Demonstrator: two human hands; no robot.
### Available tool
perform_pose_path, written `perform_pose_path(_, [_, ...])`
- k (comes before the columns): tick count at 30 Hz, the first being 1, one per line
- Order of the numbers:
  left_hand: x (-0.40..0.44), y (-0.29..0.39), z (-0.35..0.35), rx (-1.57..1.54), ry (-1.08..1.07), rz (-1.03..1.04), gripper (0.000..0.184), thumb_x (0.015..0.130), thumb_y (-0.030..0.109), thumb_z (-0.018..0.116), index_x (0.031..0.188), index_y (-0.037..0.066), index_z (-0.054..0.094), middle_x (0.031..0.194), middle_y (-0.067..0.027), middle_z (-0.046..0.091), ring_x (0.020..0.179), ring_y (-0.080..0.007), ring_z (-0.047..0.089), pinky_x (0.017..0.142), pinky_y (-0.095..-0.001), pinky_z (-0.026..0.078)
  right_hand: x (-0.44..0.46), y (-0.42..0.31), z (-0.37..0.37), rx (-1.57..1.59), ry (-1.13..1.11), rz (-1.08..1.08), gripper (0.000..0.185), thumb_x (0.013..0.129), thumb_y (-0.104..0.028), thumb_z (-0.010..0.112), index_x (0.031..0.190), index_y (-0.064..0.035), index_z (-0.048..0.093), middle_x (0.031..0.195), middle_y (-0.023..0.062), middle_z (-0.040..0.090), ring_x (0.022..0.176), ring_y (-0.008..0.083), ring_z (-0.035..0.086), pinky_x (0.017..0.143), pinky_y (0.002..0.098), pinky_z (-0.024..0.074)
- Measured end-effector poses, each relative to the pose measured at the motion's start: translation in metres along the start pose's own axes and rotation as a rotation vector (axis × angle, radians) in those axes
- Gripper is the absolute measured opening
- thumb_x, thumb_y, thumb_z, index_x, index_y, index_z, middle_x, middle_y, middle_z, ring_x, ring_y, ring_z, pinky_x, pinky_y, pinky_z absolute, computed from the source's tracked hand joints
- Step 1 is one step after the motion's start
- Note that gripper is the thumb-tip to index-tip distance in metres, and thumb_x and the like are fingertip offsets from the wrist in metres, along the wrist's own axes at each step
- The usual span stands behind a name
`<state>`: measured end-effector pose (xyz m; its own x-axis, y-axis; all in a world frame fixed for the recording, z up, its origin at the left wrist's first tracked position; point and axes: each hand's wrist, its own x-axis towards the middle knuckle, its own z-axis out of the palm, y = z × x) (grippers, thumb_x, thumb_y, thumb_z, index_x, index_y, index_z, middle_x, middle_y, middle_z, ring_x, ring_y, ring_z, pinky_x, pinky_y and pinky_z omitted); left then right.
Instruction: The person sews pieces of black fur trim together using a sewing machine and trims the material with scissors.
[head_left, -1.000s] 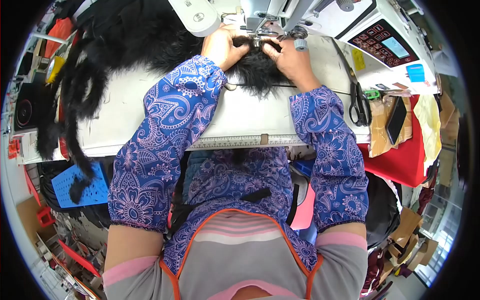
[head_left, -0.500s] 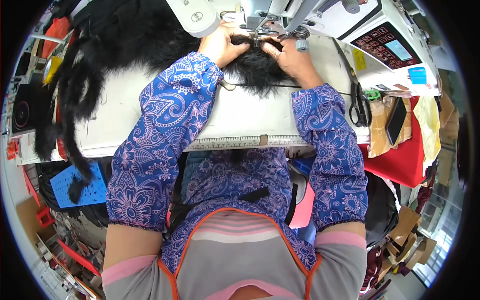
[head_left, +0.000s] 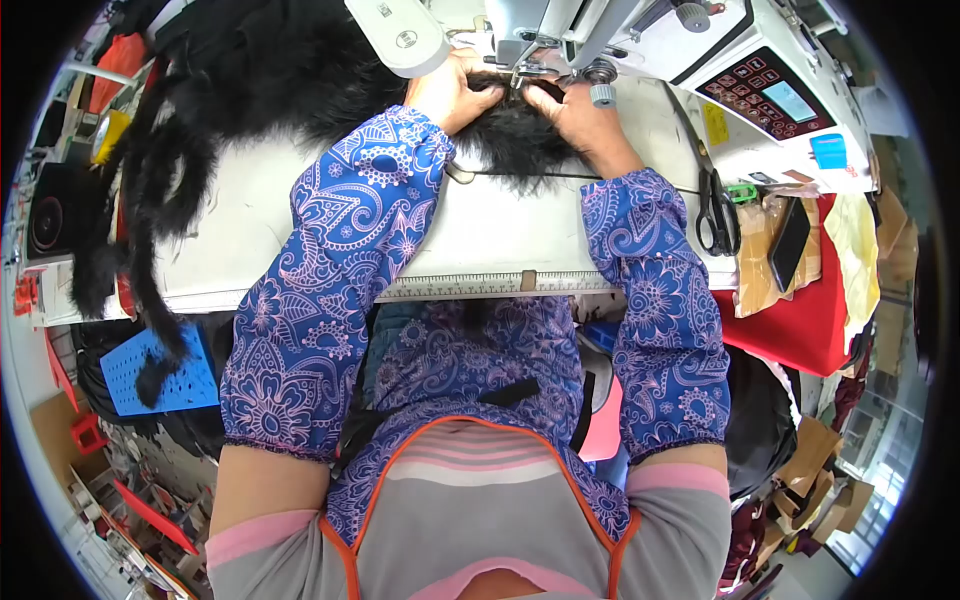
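Note:
Black fur material [head_left: 515,135] lies under the needle area of a white sewing machine [head_left: 540,50]. My left hand [head_left: 447,93] grips the fur just left of the presser foot, thumb on top and fingers mostly hidden. On the other side of the foot, my right hand [head_left: 588,118] pinches the same fur, its thumb pointing at the needle area. A larger mass of black fur [head_left: 270,70] spreads over the table to the left, with long strips hanging over the front edge.
Black scissors [head_left: 717,210] lie right of my right hand. A phone [head_left: 790,245] rests on brown wrapping beside red material [head_left: 800,325]. A ruler strip [head_left: 460,284] runs along the table's front edge. A blue perforated basket [head_left: 160,372] is at lower left.
The view has shifted slightly. Both hands remain on the fur beside the presser foot, and the left hand and sleeve appear slightly further right than half a second ago.

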<state>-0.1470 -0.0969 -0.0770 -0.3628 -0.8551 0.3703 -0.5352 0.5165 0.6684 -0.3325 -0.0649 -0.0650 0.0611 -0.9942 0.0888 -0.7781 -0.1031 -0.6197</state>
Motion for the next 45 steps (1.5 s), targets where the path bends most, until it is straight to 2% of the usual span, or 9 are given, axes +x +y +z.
perform_pose_path(2, [-0.001, -0.002, -0.001, -0.047, -0.036, 0.029, 0.025, 0.067, 0.009, 0.07, 0.091, 0.008, 0.069, 0.095, -0.0076, 0.065, 0.094, -0.0243, 0.056, 0.091, -0.0324, 0.04, 0.009, 0.018, 0.011, 0.101, 0.161, -0.261, 0.033, 0.071, -0.03, 0.069, 0.088, -0.0022, 0.064, 0.085, 0.016, 0.065, 0.08, 0.0329, 0.061, 0.071, 0.0392, 0.0478])
perform_pose_path(9, [0.0, -0.001, 0.001, -0.012, 0.029, 0.044, 0.023, 0.067, 0.01, 0.07, 0.09, 0.008, 0.069, 0.09, -0.0071, 0.065, 0.09, -0.023, 0.056, 0.086, -0.031, 0.043, 0.009, 0.013, 0.006, 0.115, 0.148, -0.2, 0.034, 0.071, -0.031, 0.069, 0.089, -0.0025, 0.064, 0.086, 0.0162, 0.065, 0.083, 0.033, 0.061, 0.072, 0.0389, 0.0478])
perform_pose_path(11, [0.001, 0.003, -0.001, 0.019, 0.009, -0.019, 0.023, 0.066, 0.01, 0.071, 0.09, 0.008, 0.069, 0.089, -0.0067, 0.065, 0.089, -0.0225, 0.056, 0.086, -0.0313, 0.043, 0.007, 0.01, 0.001, -0.003, 0.038, -0.129, 0.041, 0.079, -0.032, 0.065, 0.109, -0.0051, 0.058, 0.1, 0.014, 0.063, 0.091, 0.0277, 0.059, 0.082, 0.0358, 0.0445])
perform_pose_path(17, [-0.002, -0.002, -0.001, -0.026, -0.032, 0.048, 0.025, 0.064, 0.008, 0.07, 0.089, 0.007, 0.068, 0.086, -0.0077, 0.064, 0.089, -0.0236, 0.056, 0.085, -0.0321, 0.044, 0.008, 0.019, 0.008, 0.065, 0.082, -0.215, 0.035, 0.071, -0.033, 0.069, 0.093, -0.0062, 0.064, 0.088, 0.016, 0.065, 0.082, 0.0347, 0.06, 0.072, 0.0388, 0.0477])
perform_pose_path(25, [-0.025, -0.002, -0.026, -0.036, -0.16, 0.214, 0.021, 0.063, 0.007, 0.069, 0.083, 0.002, 0.065, 0.084, -0.01, 0.063, 0.088, -0.0236, 0.057, 0.083, -0.0308, 0.045, -0.041, -0.013, -0.013, -0.026, -0.046, -0.396, 0.02, 0.074, -0.018, 0.069, 0.086, -0.0029, 0.066, 0.083, 0.0095, 0.061, 0.079, 0.0222, 0.058, 0.073, 0.0297, 0.0449])
perform_pose_path(33, [-0.041, 0.005, -0.06, 0.062, 0.255, 0.065, 0.038, 0.066, 0.015, 0.072, 0.1, 0.003, 0.062, 0.102, -0.0117, 0.059, 0.093, -0.0266, 0.058, 0.08, -0.0318, 0.047, -0.11, -0.054, -0.08, 0.35, 0.156, -0.418, 0.021, 0.076, -0.018, 0.068, 0.084, 0.002, 0.064, 0.085, 0.0114, 0.06, 0.072, 0.0196, 0.057, 0.067, 0.0293, 0.0459])
perform_pose_path(35, [-0.05, 0.022, -0.069, 0.096, 0.432, 0.141, 0.036, 0.07, 0.009, 0.071, 0.103, 0.002, 0.061, 0.093, -0.0067, 0.058, 0.076, -0.0166, 0.055, 0.069, -0.0252, 0.044, -0.131, -0.082, -0.119, 0.801, 0.139, -0.565, 0.026, 0.077, -0.017, 0.066, 0.09, 0.0047, 0.062, 0.088, 0.017, 0.059, 0.07, 0.0193, 0.057, 0.066, 0.0304, 0.0462])
perform_pose_path(36, [-0.054, 0.028, -0.072, 0.093, 0.461, 0.134, 0.031, 0.069, 0.007, 0.07, 0.099, 0.003, 0.061, 0.094, -0.0069, 0.058, 0.076, -0.017, 0.056, 0.069, -0.026, 0.045, -0.137, -0.103, -0.136, 0.684, 0.261, -0.725, 0.039, 0.092, -0.035, 0.044, 0.096, 0.0026, 0.056, 0.082, 0.0132, 0.055, 0.057, 0.0185, 0.051, 0.05, 0.0246, 0.0393])
perform_pose_path(45, [-0.089, 0.057, -0.077, -0.142, 0.364, 0.13, 0.024, 0.07, -0.002, 0.064, 0.094, 0.004, 0.061, 0.089, -0.0057, 0.056, 0.068, -0.0127, 0.051, 0.061, -0.0234, 0.042, -0.184, -0.138, -0.215, 0.85, 0.421, -1.268, 0.035, 0.088, -0.028, 0.05, 0.103, 0.0038, 0.053, 0.09, 0.0157, 0.055, 0.061, 0.0187, 0.053, 0.053, 0.0253, 0.0417])
